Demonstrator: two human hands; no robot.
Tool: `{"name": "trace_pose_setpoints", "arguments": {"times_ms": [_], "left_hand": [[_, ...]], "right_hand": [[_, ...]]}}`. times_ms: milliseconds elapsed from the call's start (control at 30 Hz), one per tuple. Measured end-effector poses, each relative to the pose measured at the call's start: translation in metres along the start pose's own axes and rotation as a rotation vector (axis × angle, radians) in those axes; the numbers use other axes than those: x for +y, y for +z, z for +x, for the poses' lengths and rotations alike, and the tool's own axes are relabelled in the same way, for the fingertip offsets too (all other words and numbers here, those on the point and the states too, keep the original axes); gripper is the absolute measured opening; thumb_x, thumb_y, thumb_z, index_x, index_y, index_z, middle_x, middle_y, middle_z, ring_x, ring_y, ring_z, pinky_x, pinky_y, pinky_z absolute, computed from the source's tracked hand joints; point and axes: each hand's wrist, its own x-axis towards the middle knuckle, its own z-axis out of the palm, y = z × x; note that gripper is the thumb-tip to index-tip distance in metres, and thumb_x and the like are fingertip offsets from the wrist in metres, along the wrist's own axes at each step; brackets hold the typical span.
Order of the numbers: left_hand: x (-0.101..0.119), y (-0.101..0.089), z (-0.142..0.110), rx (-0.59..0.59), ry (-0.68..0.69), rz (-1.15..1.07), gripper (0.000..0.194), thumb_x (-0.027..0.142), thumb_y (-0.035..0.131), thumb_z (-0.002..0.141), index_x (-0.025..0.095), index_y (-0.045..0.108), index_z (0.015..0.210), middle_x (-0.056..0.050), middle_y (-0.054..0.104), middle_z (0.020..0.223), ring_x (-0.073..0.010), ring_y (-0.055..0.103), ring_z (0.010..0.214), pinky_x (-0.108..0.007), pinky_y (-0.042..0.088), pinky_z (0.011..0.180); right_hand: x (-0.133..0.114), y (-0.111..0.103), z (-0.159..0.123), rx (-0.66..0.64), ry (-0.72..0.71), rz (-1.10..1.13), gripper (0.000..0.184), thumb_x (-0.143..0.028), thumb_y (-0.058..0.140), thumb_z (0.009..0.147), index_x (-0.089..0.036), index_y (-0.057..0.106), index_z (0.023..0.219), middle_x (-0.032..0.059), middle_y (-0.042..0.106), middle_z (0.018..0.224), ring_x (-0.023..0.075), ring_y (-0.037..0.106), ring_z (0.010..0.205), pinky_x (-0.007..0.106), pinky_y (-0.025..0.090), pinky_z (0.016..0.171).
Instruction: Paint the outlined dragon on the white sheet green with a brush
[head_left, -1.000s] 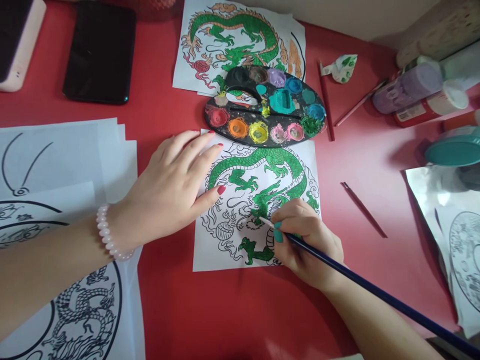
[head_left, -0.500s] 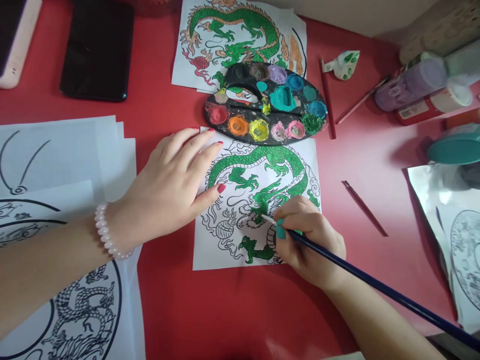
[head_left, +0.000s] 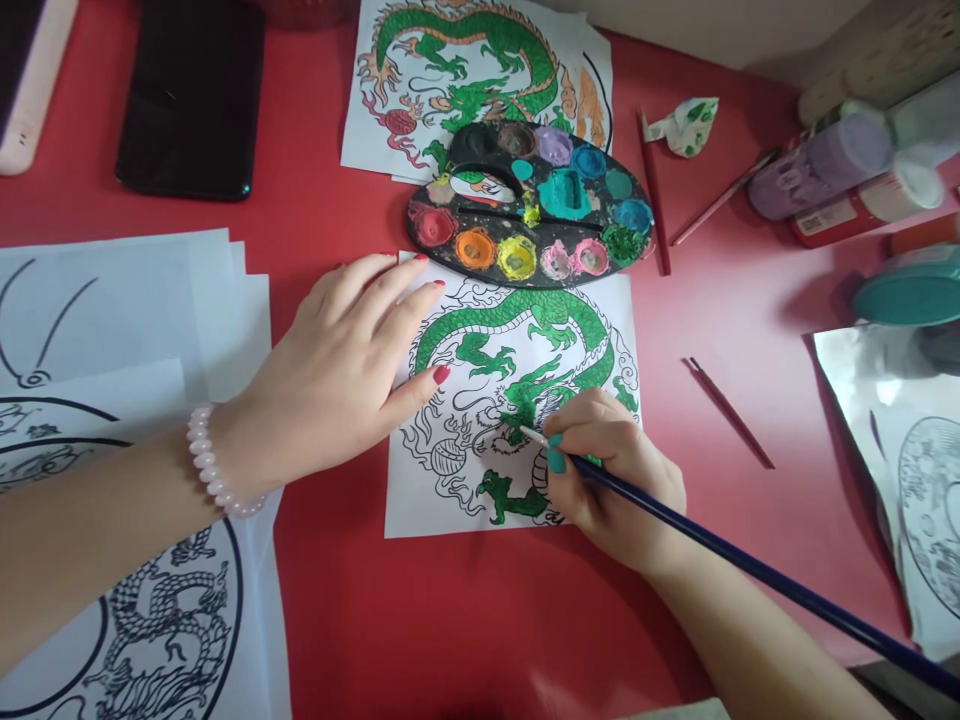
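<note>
On the red table lies a sheet with a printed dragon drawing [head_left: 442,510], its body and legs coloured green. My left hand [head_left: 352,350] rests flat on the sheet's left edge and the table, fingers spread. Pinched in my right hand [head_left: 619,480] is a long dark blue paintbrush [head_left: 720,555], its pale tip on the dragon's head. That hand lies over the sheet's lower right and hides part of it. An oval black paint palette [head_left: 465,212] with several colours overlaps the sheet's top edge. Beyond it sits another dragon picture [head_left: 517,60], in green, orange and red.
A black phone [head_left: 191,100] and a pale-edged device [head_left: 34,90] lie at upper left, above stacked printed sheets [head_left: 135,300]. Right are a thin red brush [head_left: 729,412], a paint-smeared scrap [head_left: 690,127], paint bottles [head_left: 821,165], a teal-lidded jar [head_left: 911,288] and another printed sheet [head_left: 862,400].
The brush tip has shifted slightly over the dragon's head, right and then back left, along with my right hand. My left hand stays in place on the sheet.
</note>
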Motion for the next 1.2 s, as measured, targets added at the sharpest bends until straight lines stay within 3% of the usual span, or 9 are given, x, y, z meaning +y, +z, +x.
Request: {"name": "trace_pose_setpoints", "arguments": {"times_ms": [600,1000,1200], "left_hand": [[-0.0002,-0.0001,0.0005,-0.014,-0.005,-0.007,0.056,0.04,0.034,0.093,0.006,0.036,0.138,-0.017,0.035,0.146,-0.0349,0.03,0.135,-0.052,0.027,0.113],[-0.0012,0.0005,0.0001,-0.025,-0.021,-0.02,0.056,0.04,0.034,0.093,0.008,0.033,0.139,-0.016,0.034,0.147,-0.0337,0.029,0.137,-0.05,0.024,0.114],[-0.0004,0.001,0.0003,-0.019,-0.022,-0.014,0.057,0.041,0.035,0.093,0.006,0.032,0.138,-0.017,0.035,0.146,-0.0341,0.03,0.136,-0.048,0.025,0.114]], "right_hand": [[0.0012,-0.0004,-0.0006,0.016,0.023,-0.033,0.025,0.001,0.048,0.075,-0.021,0.041,0.084,0.0019,0.052,0.07,0.0128,0.053,0.064,0.028,0.047,0.054],[0.0022,0.0003,-0.0001,0.092,0.021,-0.011,0.025,0.001,0.048,0.073,-0.02,0.041,0.084,0.0017,0.052,0.071,0.0119,0.051,0.062,0.027,0.043,0.053],[0.0035,0.0001,-0.0016,0.06,0.042,-0.021,0.024,0.0,0.048,0.074,-0.021,0.041,0.084,0.0019,0.052,0.072,0.0122,0.051,0.064,0.028,0.044,0.054]]}}
